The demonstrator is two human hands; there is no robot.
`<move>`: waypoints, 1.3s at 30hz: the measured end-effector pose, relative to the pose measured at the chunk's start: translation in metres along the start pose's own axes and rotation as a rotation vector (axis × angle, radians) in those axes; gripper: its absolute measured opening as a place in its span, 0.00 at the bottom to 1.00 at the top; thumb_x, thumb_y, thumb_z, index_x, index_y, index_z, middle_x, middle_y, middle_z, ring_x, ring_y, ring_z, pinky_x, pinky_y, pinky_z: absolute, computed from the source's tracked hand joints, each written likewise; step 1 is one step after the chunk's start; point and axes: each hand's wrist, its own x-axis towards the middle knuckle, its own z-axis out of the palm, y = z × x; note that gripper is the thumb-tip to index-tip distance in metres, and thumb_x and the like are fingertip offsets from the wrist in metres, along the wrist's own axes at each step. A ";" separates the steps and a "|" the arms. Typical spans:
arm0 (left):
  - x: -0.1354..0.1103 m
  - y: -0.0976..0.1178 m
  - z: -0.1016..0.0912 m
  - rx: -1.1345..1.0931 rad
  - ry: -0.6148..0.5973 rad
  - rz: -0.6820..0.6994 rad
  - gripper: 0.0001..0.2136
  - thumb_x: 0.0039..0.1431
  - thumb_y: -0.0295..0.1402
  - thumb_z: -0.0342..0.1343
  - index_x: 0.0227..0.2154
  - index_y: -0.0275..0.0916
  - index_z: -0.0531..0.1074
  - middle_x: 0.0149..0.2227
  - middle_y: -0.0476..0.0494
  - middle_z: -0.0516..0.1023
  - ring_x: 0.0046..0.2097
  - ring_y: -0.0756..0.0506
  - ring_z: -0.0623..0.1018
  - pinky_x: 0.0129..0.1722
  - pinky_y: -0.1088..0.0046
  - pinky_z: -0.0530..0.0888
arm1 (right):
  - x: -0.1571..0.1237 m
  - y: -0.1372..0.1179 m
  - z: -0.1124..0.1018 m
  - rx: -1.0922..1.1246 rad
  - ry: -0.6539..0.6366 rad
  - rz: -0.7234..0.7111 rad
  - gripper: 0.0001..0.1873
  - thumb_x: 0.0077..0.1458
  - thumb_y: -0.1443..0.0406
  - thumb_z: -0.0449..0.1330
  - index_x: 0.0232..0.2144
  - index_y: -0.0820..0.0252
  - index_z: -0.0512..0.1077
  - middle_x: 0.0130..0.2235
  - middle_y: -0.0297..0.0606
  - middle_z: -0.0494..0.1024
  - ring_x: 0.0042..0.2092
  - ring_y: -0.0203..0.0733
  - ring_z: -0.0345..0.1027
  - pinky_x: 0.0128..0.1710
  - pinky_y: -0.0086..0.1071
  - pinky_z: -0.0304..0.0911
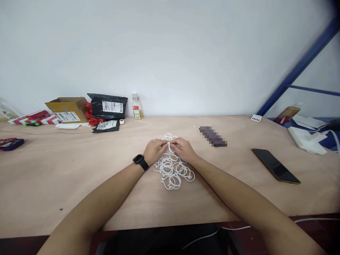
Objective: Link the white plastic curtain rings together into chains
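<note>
In the head view, clock directions run from the heap of white rings (167, 173), which lies mid-table between the forearms. At its twelve o'clock end, the left hand (155, 150) and right hand (183, 148) meet, their thumbs and fingertips pinching one white ring (170, 147) between them. A black watch (138, 159) sits on the left wrist, its screen dark.

No writing can be read. At eleven o'clock a clear bottle (137, 109) wears a red-and-white label with print too small to make out. At ten, a large black mailing bag (107, 107) and a smaller black bag (108, 125) carry white printed stickers, also illegible, as does the cardboard box (67, 114) between nine and ten.

The fingers cover parts of the held ring and some rings beneath. A dark purplish object (213, 136) at two is pixelated beyond recognition. The left edge cuts off a red-and-blue item (12, 143) at nine. Between two and three, a second bottle (288, 113) stands tilted, its label unclear. The phone (276, 165) at three shows a black screen.

The clear bottle holds a little yellowish liquid. The cardboard box's flaps stand open, but its inside is out of sight; the bags' contents are hidden too.
</note>
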 end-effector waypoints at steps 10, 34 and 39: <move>-0.001 0.004 -0.004 0.046 0.017 0.042 0.06 0.62 0.35 0.54 0.36 0.42 0.75 0.35 0.46 0.80 0.38 0.46 0.77 0.43 0.64 0.70 | 0.002 -0.001 -0.006 -0.044 -0.061 -0.190 0.10 0.63 0.61 0.53 0.36 0.56 0.73 0.39 0.39 0.79 0.43 0.44 0.69 0.47 0.41 0.62; -0.002 0.007 -0.002 -0.007 -0.265 0.071 0.08 0.54 0.29 0.55 0.33 0.44 0.78 0.35 0.50 0.81 0.40 0.46 0.77 0.47 0.67 0.71 | 0.004 0.028 -0.010 -0.183 0.027 -0.076 0.10 0.53 0.72 0.56 0.35 0.57 0.76 0.35 0.38 0.79 0.39 0.43 0.69 0.42 0.38 0.63; -0.002 0.005 0.000 0.011 -0.258 0.045 0.09 0.51 0.26 0.53 0.31 0.43 0.77 0.33 0.49 0.81 0.38 0.46 0.77 0.45 0.67 0.70 | 0.003 0.020 -0.012 -0.088 -0.311 -0.229 0.15 0.41 0.75 0.56 0.32 0.58 0.75 0.33 0.36 0.78 0.38 0.42 0.69 0.43 0.37 0.63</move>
